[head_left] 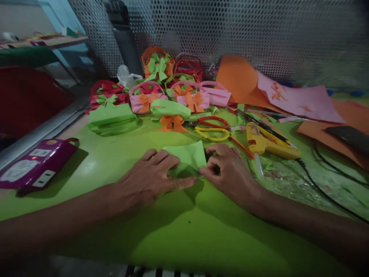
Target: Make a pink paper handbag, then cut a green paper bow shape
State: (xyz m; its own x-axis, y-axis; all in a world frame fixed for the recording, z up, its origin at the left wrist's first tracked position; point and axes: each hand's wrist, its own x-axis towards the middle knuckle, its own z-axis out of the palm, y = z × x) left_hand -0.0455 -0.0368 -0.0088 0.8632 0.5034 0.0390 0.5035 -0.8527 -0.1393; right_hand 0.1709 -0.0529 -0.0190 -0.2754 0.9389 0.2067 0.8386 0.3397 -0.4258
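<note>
A small sheet of light green paper (188,154) lies on the green tabletop between my two hands, its far edge slightly raised. My left hand (154,173) rests palm down at the sheet's left side, fingers bent and thumb stretched along the near edge, with a gap between thumb and index finger. At the right edge, my right hand (226,167) pinches the near right corner between thumb and curled fingers. Just beyond the sheet are an orange paper bow (172,124) and scissors (212,134) with red and yellow handles.
Several small paper baskets (145,96) with bows stand at the back. A yellow glue gun (268,145) with a black cord lies at right, near orange sheets (238,79) and a pink sheet (301,96). A purple socket box (39,165) sits at left. Perforated metal (259,30) rises behind.
</note>
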